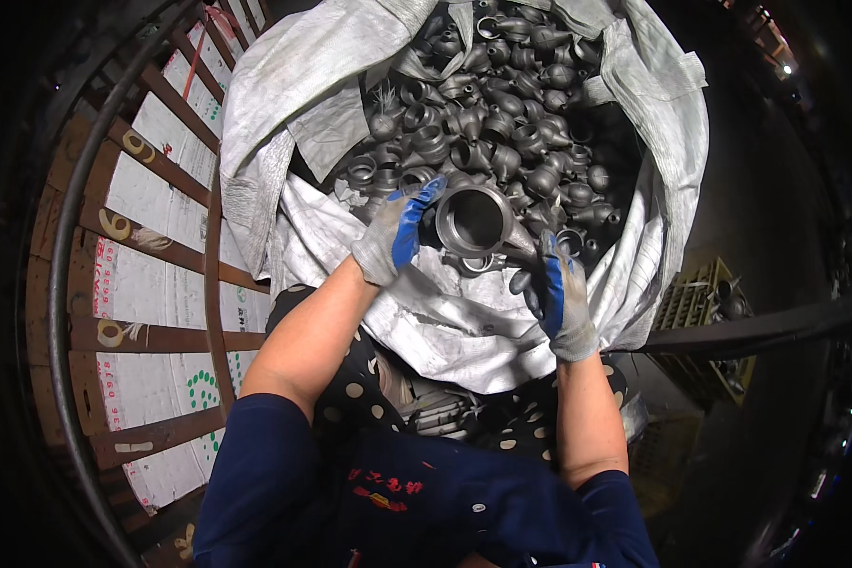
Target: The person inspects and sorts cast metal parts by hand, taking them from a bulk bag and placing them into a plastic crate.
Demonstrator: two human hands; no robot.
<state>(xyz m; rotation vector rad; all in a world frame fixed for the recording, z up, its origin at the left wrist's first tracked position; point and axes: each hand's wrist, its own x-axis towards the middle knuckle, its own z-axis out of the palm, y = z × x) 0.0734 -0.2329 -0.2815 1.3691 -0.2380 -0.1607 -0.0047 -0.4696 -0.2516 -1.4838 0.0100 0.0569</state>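
A dark grey metal fitting (510, 225) with a wide round mouth and a tapered neck is held above the heap, its mouth turned up toward me. My right hand (564, 298), in a grey glove with a blue palm, closes on the narrow end; a dark shape by the thumb is unclear. My left hand (398, 232), gloved the same way, is beside the left rim with fingers stretched out; whether it touches the rim is unclear. Many similar metal fittings (530, 140) fill the big white woven sack (298, 71) in front of me.
The sack's folded edge (473, 346) lies close to my knees. On the left stands a rusty metal rack (216, 284) with white boards behind its bars. A yellow crate (688, 312) holding metal parts sits at right, near a dark horizontal bar (757, 327).
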